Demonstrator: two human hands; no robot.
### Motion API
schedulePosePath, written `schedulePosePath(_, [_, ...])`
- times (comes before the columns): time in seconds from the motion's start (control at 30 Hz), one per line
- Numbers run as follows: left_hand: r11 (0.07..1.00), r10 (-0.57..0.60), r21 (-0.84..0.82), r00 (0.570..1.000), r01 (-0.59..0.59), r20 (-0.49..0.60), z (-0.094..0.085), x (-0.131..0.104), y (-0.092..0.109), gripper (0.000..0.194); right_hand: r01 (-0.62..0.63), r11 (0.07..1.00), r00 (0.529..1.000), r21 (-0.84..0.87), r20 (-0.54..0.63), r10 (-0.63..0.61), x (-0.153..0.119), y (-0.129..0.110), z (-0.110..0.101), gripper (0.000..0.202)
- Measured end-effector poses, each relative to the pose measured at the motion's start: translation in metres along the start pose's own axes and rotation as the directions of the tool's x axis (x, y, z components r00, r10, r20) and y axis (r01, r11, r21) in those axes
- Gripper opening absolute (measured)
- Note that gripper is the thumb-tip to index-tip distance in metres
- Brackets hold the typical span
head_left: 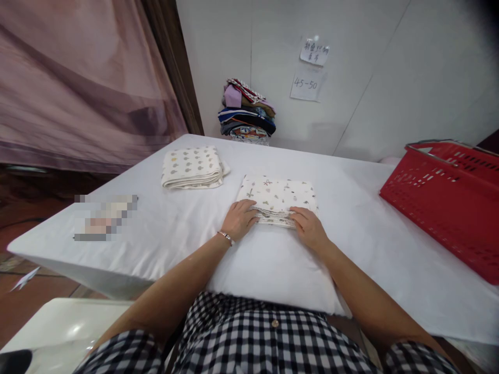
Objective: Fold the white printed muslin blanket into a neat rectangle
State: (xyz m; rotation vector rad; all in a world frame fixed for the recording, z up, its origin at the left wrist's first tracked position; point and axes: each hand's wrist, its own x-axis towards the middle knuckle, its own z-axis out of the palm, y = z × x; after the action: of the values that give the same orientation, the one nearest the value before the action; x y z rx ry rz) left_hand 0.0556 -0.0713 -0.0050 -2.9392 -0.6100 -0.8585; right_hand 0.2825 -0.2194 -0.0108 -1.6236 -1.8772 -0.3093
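Note:
A folded white cloth [278,192] with small plant prints lies in front of me on the table, its stacked layers showing along the near edge. At the near left corner my left hand [239,219] grips that edge, fingers on top and the thumb low at the side. My right hand [310,227] does the same at the near right corner, its fingers curled over the layers. Farther left rests a second folded white cloth [193,165] with rows of grey prints, untouched by either hand.
A red plastic basket [444,208] with a metal handle stands at the right. Behind the white-covered table [163,228] rises a pile of folded fabrics [247,114] by the wall. A blurred-out flat item [107,218] lies at the left. Paper notes [307,85] hang on the wall.

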Motion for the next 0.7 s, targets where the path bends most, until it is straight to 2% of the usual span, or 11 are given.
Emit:
schedulePosePath(0.27, [1.0,-0.028,-0.004,1.0,0.028,0.004,0.0038,0.003,0.0018,0.02,0.012,1.0,1.0,-0.013,0.019,-0.012,0.0022,-0.0029,-0.0023,0.024])
schedulePosePath(0.43, [0.999,0.028,-0.025,0.997,-0.03,-0.066,0.0013,0.0019,0.003,0.023,0.005,1.0,1.0,0.031,-0.009,-0.004,0.0017,-0.0039,-0.0025,0.021])
schedulePosePath(0.57, [0.995,0.091,-0.021,0.994,-0.093,-0.058,-0.0001,-0.0017,0.0003,0.022,0.025,0.999,0.999,0.038,-0.041,-0.023,0.0008,-0.0032,-0.0013,0.022])
schedulePosePath(0.7, [0.993,0.099,-0.052,0.994,-0.102,-0.045,-0.0022,-0.0021,-0.002,0.021,0.037,0.999,0.999,0.02,0.018,-0.037,0.0012,-0.0037,-0.0013,0.023])
